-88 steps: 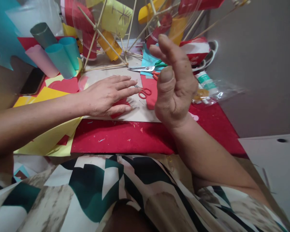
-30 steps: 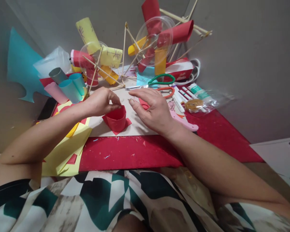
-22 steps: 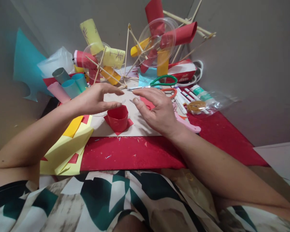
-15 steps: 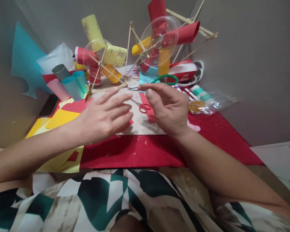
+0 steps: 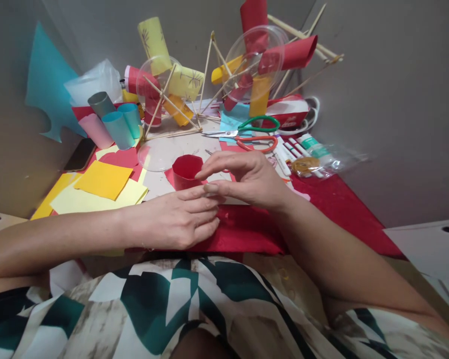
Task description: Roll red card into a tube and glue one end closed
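A short red paper tube point(image 5: 187, 172) stands upright on the pale board in front of me. The fingertips of my right hand point(image 5: 247, 177) are at its right edge, thumb and fingers apart, and I cannot see them grip anything. My left hand point(image 5: 179, 217) lies palm down in front of the tube, fingers loosely spread, its fingertips next to my right thumb. Behind my right hand are scissors with green and orange handles point(image 5: 260, 124). The small red scissors are mostly hidden under my right hand.
Stick frames with paper tubes and clear plastic discs point(image 5: 254, 62) rise at the back. Blue tubes point(image 5: 117, 130), a phone point(image 5: 81, 154) and yellow paper point(image 5: 105, 179) are on the left. Markers point(image 5: 282, 158) and a plastic bag point(image 5: 336, 158) lie on the right.
Both hands have come down and closer together, nearer the table's front edge. The red tube and the scissors with coloured handles, mostly hidden before, now show. The view has shifted slightly.
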